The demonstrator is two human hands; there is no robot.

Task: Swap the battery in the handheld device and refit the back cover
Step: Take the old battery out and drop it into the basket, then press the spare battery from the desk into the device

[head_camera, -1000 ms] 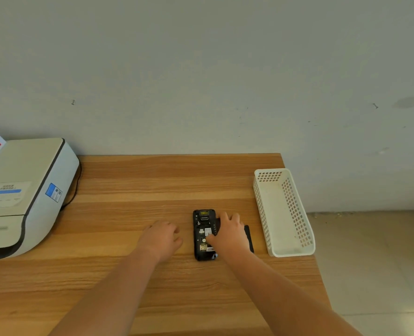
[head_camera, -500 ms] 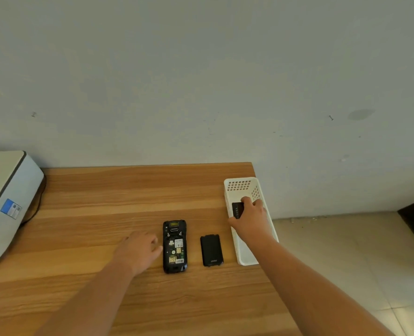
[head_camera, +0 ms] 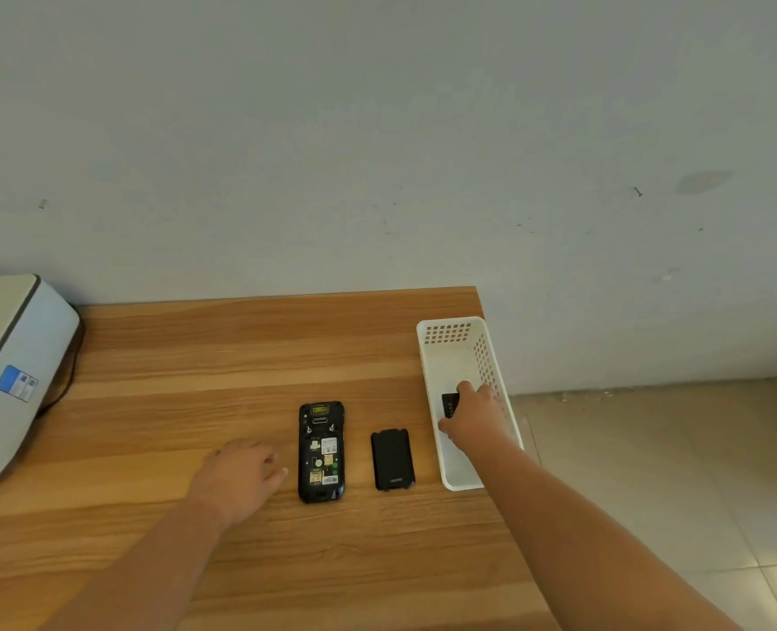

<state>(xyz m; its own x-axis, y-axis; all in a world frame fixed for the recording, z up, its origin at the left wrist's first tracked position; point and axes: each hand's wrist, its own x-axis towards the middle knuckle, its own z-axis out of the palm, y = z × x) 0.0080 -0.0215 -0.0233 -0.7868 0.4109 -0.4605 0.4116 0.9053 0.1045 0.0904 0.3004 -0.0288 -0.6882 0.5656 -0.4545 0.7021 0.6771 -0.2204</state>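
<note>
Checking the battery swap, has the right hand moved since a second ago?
Yes. The right hand has left the handheld device and gone rightward into the white basket, gripping a dark battery.

The table (head_camera: 250, 357) is smooth wood-grain with a soft sheen. On it, the basket (head_camera: 450, 332) is white perforated plastic; left of the basket, the back cover (head_camera: 392, 458) looks matt black plastic.
</note>
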